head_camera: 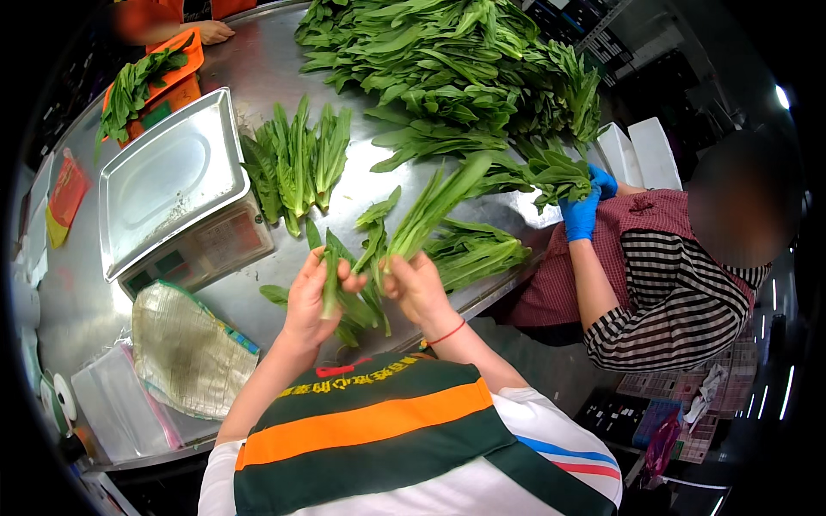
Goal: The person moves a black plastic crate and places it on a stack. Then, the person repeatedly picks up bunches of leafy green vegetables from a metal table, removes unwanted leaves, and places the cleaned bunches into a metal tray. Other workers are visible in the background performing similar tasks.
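Note:
My left hand (308, 298) is closed round a short, pale-based stalk of leafy greens (330, 274), slightly blurred. Close beside it, the fingers of my right hand (416, 287) pinch the base of a long-leaved bunch (435, 206), probably leaf lettuce, whose tips point up and to the right. Loose leaves (364, 306) lie on the steel table below and between my hands. Another bunch (477, 255) rests at the table edge, right of my right hand. Several trimmed bunches (300, 164) lie beyond my left hand, beside the scale.
A weighing scale with a metal tray (174, 180) stands left on the steel table (242, 258). Nearer are a woven sack (190, 351) and clear plastic bags (122, 403). A large heap of greens (439, 64) covers the back. At right, a co-worker's blue-gloved hands (584, 203) hold greens.

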The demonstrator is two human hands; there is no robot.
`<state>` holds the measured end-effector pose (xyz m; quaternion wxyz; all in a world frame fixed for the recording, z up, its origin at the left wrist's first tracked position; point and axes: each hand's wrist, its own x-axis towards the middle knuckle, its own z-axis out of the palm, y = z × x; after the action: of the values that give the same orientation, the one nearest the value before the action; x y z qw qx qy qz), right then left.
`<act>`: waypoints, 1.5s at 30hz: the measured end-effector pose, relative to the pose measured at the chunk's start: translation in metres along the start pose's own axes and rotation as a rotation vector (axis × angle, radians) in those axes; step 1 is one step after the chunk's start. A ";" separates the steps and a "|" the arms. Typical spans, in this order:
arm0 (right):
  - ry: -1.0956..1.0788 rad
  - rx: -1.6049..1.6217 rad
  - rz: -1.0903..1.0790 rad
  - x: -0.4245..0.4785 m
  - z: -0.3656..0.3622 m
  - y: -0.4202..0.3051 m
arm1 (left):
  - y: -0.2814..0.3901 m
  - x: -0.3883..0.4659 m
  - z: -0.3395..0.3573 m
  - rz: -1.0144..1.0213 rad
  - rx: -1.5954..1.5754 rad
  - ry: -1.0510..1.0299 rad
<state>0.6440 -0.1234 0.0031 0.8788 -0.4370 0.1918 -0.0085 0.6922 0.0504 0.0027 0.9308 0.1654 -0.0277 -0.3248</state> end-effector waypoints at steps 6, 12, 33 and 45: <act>0.004 -0.201 0.008 0.004 -0.013 -0.017 | 0.009 0.002 0.009 0.183 1.485 -0.124; -0.415 -0.545 0.123 -0.007 0.009 -0.007 | 0.000 0.006 0.007 0.082 0.857 0.096; -0.284 -0.518 0.093 -0.015 0.011 0.011 | -0.003 0.000 0.006 0.082 0.695 0.257; -0.267 -0.631 -0.020 -0.018 0.012 0.014 | 0.000 -0.003 0.006 0.128 0.724 0.219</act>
<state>0.6296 -0.1022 0.0043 0.7174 -0.6865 0.0641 0.0998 0.6886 0.0506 0.0086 0.8280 0.5150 -0.0512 -0.2158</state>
